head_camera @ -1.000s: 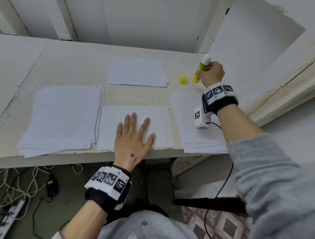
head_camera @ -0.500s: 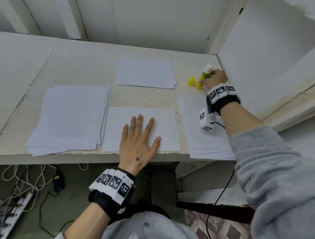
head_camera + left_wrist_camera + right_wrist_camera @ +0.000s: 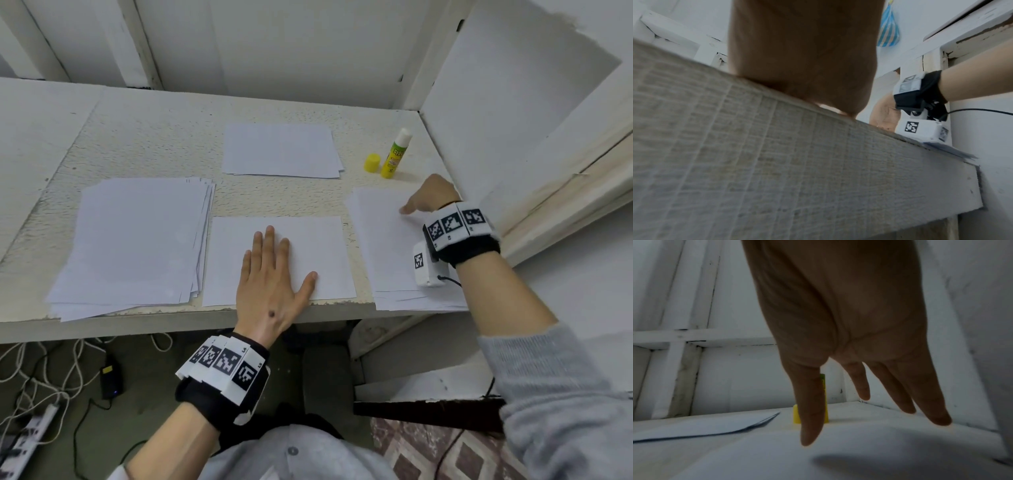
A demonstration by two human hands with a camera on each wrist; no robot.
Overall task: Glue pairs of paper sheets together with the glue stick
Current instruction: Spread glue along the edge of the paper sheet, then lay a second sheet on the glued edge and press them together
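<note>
A person's left hand (image 3: 274, 284) lies flat, fingers straight and slightly spread, on the single sheet (image 3: 279, 260) at the near edge of the desk (image 3: 144, 144), apparently pinning it so it cannot slide while its partner is fetched; the right hand (image 3: 430, 198), empty and with fingers loosely extended downward, hovers over the far end of the right-hand stack (image 3: 387, 253) at about 3 o'clock from that sheet, seemingly ready to draw off the top page. The glue stick (image 3: 396, 154) stands upright and uncapped at roughly 1 o'clock, near the desk's back right corner, with its yellow cap (image 3: 372, 162) just beside it on the left (set within easy reach, it appears, for the next pair). A thicker stack (image 3: 137, 240) sits at 9 o'clock and a smaller pile (image 3: 281, 150) at 12 o'clock. From the right wrist, the thumb (image 3: 812, 410) hangs in front of the glue stick, and whether the fingertips (image 3: 939, 420) touch the paper cannot be told
</note>
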